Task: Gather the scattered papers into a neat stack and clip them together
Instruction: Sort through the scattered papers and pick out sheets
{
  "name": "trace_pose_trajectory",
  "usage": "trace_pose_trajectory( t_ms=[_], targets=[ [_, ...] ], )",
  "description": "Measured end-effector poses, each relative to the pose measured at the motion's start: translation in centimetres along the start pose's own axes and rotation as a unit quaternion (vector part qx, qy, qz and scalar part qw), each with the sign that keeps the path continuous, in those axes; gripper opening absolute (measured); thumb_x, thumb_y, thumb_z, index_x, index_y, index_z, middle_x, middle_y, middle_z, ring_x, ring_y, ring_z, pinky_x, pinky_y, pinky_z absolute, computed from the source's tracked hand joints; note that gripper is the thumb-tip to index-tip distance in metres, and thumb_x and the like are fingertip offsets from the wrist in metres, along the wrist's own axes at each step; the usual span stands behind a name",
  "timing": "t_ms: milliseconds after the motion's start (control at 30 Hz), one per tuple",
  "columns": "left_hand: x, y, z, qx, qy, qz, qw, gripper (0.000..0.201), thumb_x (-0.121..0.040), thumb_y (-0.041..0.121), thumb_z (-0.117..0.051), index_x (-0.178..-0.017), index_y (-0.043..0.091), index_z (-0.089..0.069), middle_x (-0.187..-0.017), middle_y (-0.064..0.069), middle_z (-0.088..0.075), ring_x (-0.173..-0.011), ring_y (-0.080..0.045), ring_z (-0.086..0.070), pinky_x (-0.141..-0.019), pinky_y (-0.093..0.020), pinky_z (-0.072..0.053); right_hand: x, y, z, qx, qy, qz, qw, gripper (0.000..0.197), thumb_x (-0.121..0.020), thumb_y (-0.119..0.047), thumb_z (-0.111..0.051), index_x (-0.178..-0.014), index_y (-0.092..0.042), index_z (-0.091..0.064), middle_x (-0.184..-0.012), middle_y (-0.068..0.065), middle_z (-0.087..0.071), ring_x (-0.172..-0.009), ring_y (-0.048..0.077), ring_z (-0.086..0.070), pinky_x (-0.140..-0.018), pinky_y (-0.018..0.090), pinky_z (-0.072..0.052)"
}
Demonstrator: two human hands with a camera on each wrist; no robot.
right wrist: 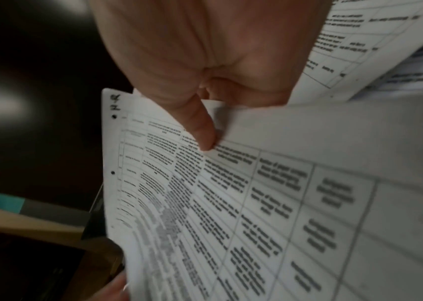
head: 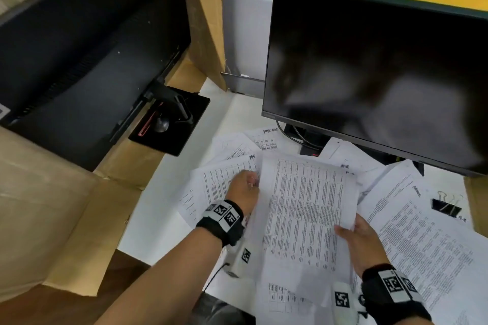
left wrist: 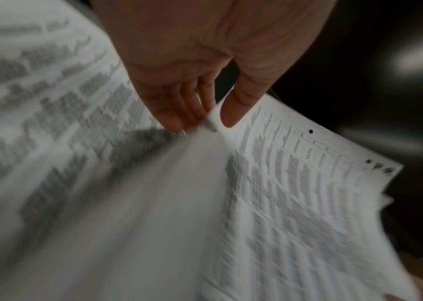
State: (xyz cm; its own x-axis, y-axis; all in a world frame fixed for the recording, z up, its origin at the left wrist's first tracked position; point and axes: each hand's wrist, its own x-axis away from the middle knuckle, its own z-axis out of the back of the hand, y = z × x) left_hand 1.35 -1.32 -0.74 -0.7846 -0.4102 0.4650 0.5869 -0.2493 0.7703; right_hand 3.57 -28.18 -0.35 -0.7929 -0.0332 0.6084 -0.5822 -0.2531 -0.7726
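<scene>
Now both hands — left hand (head: 244, 187), right hand (head: 363, 243) — gripping printed sheet (head: 303, 214); binder clip (head: 446, 207) nearby

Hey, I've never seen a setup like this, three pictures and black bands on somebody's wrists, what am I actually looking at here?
No machine here: a person is working with bare hands, wearing cameras. The big picture comes from a head camera looking down at a desk. The other two come from wrist cameras looking along each hand. Loose printed papers lie scattered below a dark monitor, with a black binder clip at the right. Both the left hand and right hand have a grip on one printed sheet, thumbs on top, lifted above the rest.
</scene>
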Motion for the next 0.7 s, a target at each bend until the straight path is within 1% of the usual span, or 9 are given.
trace_pose_trajectory(
  t_ms=[67, 100, 167, 233, 300, 367, 500, 600, 700],
  targets=[
    [-1.1, -0.8, 2.0, -0.094, 0.09, -0.021, 0.991, 0.044, -0.087, 0.002, -0.053, -0.128, 0.019, -0.051, -0.134, -0.002, -0.047, -0.127, -0.021, -0.042, -0.106, -0.033, -0.038, -0.5, 0.1, 0.7, -0.03, 0.03, -0.002, 0.999, 0.034, -0.089, 0.003, -0.058, -0.116, -0.018, -0.061, -0.104, 0.004, -0.069, -0.105, 0.029, -0.062, -0.101, 0.048, -0.044],
    [-1.7, -1.2, 3.2, -0.146, 0.124, -0.026, 0.981, 0.049, -0.085, 0.002, -0.054, -0.131, 0.019, -0.05, -0.139, -0.003, -0.043, -0.13, -0.023, -0.038, -0.109, -0.035, -0.034, -0.7, 0.1, 1.0, -0.043, 0.043, -0.003, 0.998, 0.034, -0.088, 0.005, -0.058, -0.114, -0.017, -0.061, -0.104, 0.005, -0.068, -0.105, 0.03, -0.061, -0.101, 0.047, -0.043],
    [-2.7, -2.2, 5.3, -0.25, 0.14, -0.021, 0.958, 0.057, -0.084, 0.006, -0.056, -0.138, 0.021, -0.044, -0.142, -0.004, -0.043, -0.131, -0.025, -0.036, -0.109, -0.037, -0.033, -1.3, 0.3, 1.7, -0.061, 0.062, -0.004, 0.996, 0.035, -0.087, 0.007, -0.058, -0.114, -0.015, -0.06, -0.109, 0.012, -0.066, -0.107, 0.032, -0.059, -0.103, 0.048, -0.041],
    [-3.4, -3.0, 6.5, -0.327, 0.123, -0.002, 0.937, 0.06, -0.084, 0.012, -0.057, -0.141, 0.023, -0.039, -0.138, -0.003, -0.047, -0.129, -0.027, -0.037, -0.107, -0.038, -0.031, -1.7, 0.5, 2.2, -0.065, 0.076, -0.004, 0.995, 0.035, -0.086, 0.007, -0.059, -0.112, -0.017, -0.061, -0.114, 0.015, -0.064, -0.111, 0.036, -0.058, -0.104, 0.051, -0.04],
    [-3.6, -3.6, 7.0, -0.356, 0.106, -0.004, 0.928, 0.056, -0.083, 0.012, -0.056, -0.135, 0.026, -0.043, -0.129, -0.001, -0.053, -0.125, -0.026, -0.039, -0.106, -0.037, -0.028, -1.9, 0.7, 2.5, -0.065, 0.074, -0.005, 0.995, 0.034, -0.086, 0.006, -0.059, -0.108, -0.019, -0.062, -0.114, 0.013, -0.065, -0.113, 0.037, -0.058, -0.104, 0.052, -0.039],
    [-3.5, -3.8, 7.3, -0.371, 0.094, -0.035, 0.923, 0.044, -0.082, 0.007, -0.051, -0.121, 0.028, -0.055, -0.116, 0.002, -0.059, -0.119, -0.024, -0.042, -0.103, -0.036, -0.027, -1.9, 0.8, 2.7, -0.069, 0.067, -0.007, 0.995, 0.034, -0.087, 0.007, -0.057, -0.106, -0.02, -0.064, -0.116, 0.013, -0.066, -0.111, 0.035, -0.06, -0.104, 0.054, -0.04],
    [-3.5, -1.9, 9.0, -0.44, 0.12, -0.109, 0.883, 0.034, -0.086, 0.007, -0.048, -0.097, 0.034, -0.066, -0.104, 0.006, -0.059, -0.11, -0.02, -0.048, -0.102, -0.037, -0.026, -2.0, 1.2, 2.8, -0.075, 0.069, -0.01, 0.995, 0.038, -0.087, 0.008, -0.057, -0.118, -0.014, -0.062, -0.118, 0.015, -0.066, -0.11, 0.036, -0.061, -0.103, 0.057, -0.04],
    [-4.5, 0.9, 10.2, -0.478, 0.151, -0.175, 0.847, 0.032, -0.085, 0.007, -0.052, -0.092, 0.035, -0.066, -0.104, 0.006, -0.055, -0.11, -0.021, -0.045, -0.107, -0.041, -0.02, -2.2, 1.6, 2.9, -0.077, 0.073, -0.012, 0.994, 0.039, -0.087, 0.008, -0.056, -0.121, -0.011, -0.061, -0.118, 0.016, -0.066, -0.11, 0.036, -0.06, -0.103, 0.058, -0.04],
    [-6.0, 3.7, 10.3, -0.506, 0.138, -0.25, 0.814, 0.041, -0.078, 0.0, -0.053, -0.093, 0.036, -0.064, -0.103, 0.003, -0.049, -0.11, -0.022, -0.041, -0.109, -0.043, -0.017, -2.2, 1.6, 2.8, -0.075, 0.075, -0.015, 0.994, 0.039, -0.086, 0.007, -0.057, -0.12, -0.011, -0.062, -0.117, 0.015, -0.066, -0.109, 0.036, -0.061, -0.103, 0.058, -0.04]
  ],
)
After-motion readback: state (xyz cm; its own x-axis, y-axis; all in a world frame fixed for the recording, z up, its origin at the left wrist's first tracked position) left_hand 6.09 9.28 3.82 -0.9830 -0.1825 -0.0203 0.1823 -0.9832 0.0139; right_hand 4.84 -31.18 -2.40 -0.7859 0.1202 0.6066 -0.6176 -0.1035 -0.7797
